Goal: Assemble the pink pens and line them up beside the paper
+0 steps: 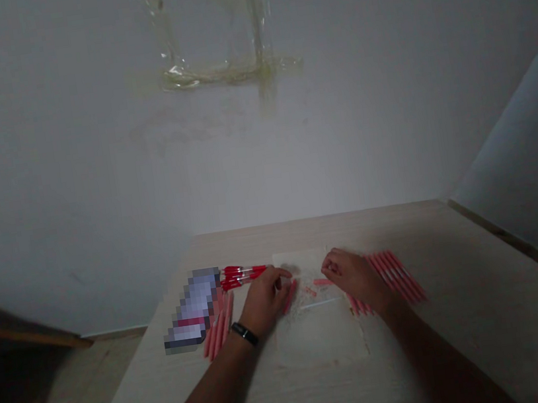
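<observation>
My left hand (263, 299), with a black band (244, 333) at its wrist, is curled over the left part of a pale sheet (319, 348). A pink pen barrel (290, 296) lies slanted against its thumb side; whether the fingers grip it is hidden. Over the sheet's right side, my right hand (352, 275) has its fingertips pressed together, and anything between them is too small to make out. Below those fingertips is a short pink piece (321, 281). Between the hands lie small pink parts (310, 291) and a thin clear stick (321, 303).
Several pink pens (394, 277) lie in a row to the right, with more pink barrels (361, 305) under my right wrist. At left are pink barrels (221, 328), red-capped pens (242, 275) and a blurred-out phone (194, 309). A wall (307, 156) borders the table's back.
</observation>
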`<action>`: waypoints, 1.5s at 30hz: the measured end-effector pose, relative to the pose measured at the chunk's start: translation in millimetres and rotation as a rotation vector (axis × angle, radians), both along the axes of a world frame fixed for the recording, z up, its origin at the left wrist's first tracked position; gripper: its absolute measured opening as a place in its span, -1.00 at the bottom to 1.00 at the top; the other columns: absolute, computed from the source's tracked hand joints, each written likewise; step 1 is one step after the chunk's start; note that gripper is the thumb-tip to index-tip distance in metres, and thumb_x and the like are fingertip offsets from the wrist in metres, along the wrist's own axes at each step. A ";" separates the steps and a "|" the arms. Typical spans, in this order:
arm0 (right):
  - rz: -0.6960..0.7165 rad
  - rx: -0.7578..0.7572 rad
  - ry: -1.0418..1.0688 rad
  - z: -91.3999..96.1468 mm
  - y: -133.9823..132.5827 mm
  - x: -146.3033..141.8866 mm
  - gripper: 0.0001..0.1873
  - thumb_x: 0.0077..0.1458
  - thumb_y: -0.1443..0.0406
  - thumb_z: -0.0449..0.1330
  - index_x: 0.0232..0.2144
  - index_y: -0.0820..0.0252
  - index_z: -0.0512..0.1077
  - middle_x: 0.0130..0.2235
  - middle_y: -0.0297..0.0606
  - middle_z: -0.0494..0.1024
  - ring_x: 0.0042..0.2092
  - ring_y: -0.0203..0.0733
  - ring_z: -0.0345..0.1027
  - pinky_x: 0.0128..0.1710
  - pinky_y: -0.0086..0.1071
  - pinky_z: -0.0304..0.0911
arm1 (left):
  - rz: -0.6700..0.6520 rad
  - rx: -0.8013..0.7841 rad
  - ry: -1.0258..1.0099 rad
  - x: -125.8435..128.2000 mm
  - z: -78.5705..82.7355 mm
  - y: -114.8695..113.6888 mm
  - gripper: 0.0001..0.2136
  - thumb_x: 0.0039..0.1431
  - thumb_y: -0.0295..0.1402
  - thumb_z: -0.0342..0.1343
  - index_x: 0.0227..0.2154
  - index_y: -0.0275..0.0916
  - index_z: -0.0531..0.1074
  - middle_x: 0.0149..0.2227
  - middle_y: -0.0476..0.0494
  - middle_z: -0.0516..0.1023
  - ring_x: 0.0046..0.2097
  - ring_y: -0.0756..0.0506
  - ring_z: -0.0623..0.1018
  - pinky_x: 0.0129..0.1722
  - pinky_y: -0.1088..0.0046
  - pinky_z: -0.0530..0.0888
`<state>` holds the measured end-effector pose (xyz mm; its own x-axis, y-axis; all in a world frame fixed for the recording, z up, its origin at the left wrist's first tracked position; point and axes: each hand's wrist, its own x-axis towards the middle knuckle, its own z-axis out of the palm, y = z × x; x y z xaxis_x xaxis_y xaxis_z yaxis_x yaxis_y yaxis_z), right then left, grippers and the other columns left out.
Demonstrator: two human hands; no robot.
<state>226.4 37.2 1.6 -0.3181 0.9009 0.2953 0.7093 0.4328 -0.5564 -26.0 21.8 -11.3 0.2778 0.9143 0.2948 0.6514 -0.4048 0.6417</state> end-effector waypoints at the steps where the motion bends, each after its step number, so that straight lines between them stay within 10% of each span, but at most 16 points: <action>1: -0.006 0.006 0.005 -0.4 -0.3 -1.4 -0.89 0.16 0.34 0.15 -0.41 0.16 0.44 -0.37 -0.35 0.45 -0.35 -0.29 0.32 -0.31 -0.44 0.14 | -0.005 -0.004 0.007 1.0 1.6 0.0 -0.77 0.26 -0.22 0.05 -0.18 -0.23 0.51 -0.37 -0.11 0.48 -0.35 -0.06 0.44 -0.37 0.45 0.30; 16: -0.008 0.004 0.081 -3.4 -1.2 -7.4 -0.89 0.16 0.35 0.15 -0.42 0.17 0.43 -0.39 -0.34 0.45 -0.35 -0.28 0.33 -0.33 -0.44 0.14 | -0.068 0.000 0.044 -1.4 18.6 -5.1 -0.77 0.29 -0.23 0.03 -0.22 -0.22 0.54 -0.33 -0.12 0.48 -0.32 -0.06 0.44 -0.31 0.45 0.31; 45: 0.095 -0.038 -0.170 -11.9 -11.6 -21.0 -0.88 0.11 0.24 0.30 -0.42 0.14 0.54 -0.34 -0.28 0.53 -0.27 -0.22 0.41 -0.27 -0.40 0.16 | -0.165 0.152 0.278 19.2 3.8 0.9 -0.89 0.19 -0.34 0.14 -0.28 -0.19 0.55 -0.18 -0.23 0.42 -0.14 -0.17 0.40 -0.18 0.31 0.37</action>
<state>205.4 25.6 -10.3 -0.4446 0.8739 0.1966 0.7516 0.4833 -0.4488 -6.8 22.7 -7.6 0.5070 0.8017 0.3166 0.7104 -0.5967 0.3732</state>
